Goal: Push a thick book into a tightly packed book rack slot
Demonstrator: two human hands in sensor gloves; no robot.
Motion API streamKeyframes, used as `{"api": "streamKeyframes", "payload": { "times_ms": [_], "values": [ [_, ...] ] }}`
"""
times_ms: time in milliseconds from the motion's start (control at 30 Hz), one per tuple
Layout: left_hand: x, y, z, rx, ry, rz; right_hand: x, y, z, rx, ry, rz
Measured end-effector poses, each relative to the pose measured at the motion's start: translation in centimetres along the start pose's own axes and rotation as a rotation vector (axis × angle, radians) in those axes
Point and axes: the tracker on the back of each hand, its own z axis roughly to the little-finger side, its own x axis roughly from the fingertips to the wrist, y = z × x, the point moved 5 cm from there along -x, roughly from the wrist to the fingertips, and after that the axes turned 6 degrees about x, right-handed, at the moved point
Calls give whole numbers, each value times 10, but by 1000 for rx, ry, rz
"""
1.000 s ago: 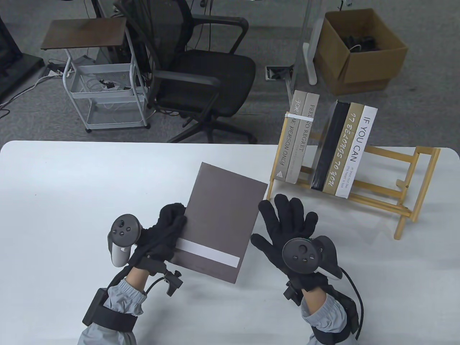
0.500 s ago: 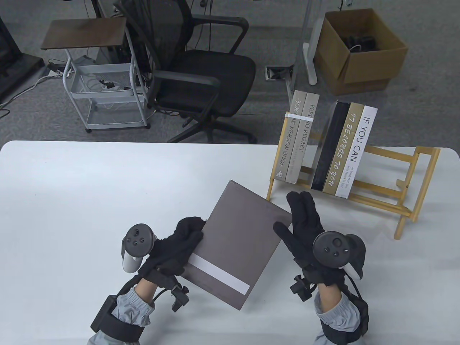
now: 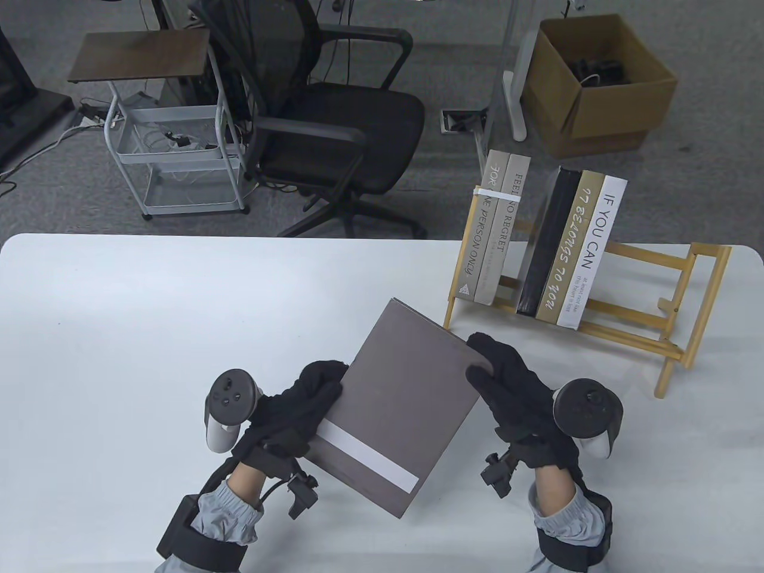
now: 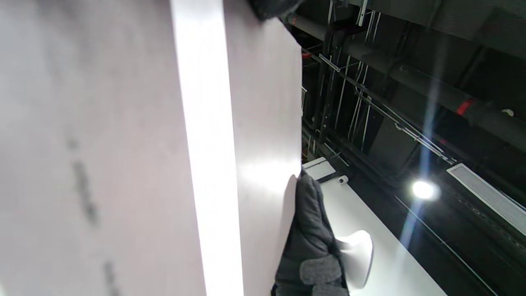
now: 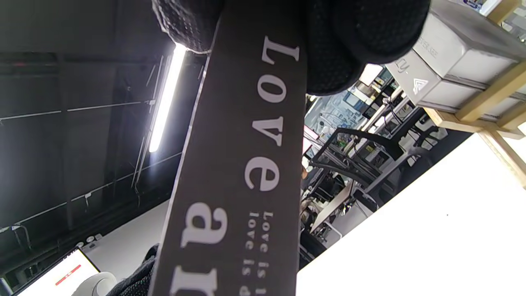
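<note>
A thick brown book [image 3: 401, 406] with a white stripe is held tilted above the white table [image 3: 119, 334], in front of the rack. My left hand [image 3: 310, 400] grips its left edge. My right hand [image 3: 498, 373] grips its right edge, the spine, which reads "Love" in the right wrist view [image 5: 250, 164]. The wooden book rack [image 3: 656, 334] stands at the table's back right. It holds two bound pale books [image 3: 492, 233] at the left and three books [image 3: 573, 250] beside them, with a narrow gap [image 3: 519, 256] between the groups. The left wrist view shows the book's cover [image 4: 144, 164] close up.
An office chair [image 3: 322, 113] and a white cart [image 3: 173, 137] stand behind the table. A cardboard box [image 3: 597, 77] sits on the floor at the back right. The rack's right half [image 3: 680, 280] holds no books.
The left hand has lifted the book off the table and swung it toward the rack. The right hand, open beside it before, has closed on the book's right edge.
</note>
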Motion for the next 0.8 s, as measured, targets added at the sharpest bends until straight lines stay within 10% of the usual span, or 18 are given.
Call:
{"api": "streamKeyframes", "payload": {
  "times_ms": [800],
  "values": [
    [33,15,-15,-1029,277,-159,34,-43,-109,668,-154,566]
  ]
}}
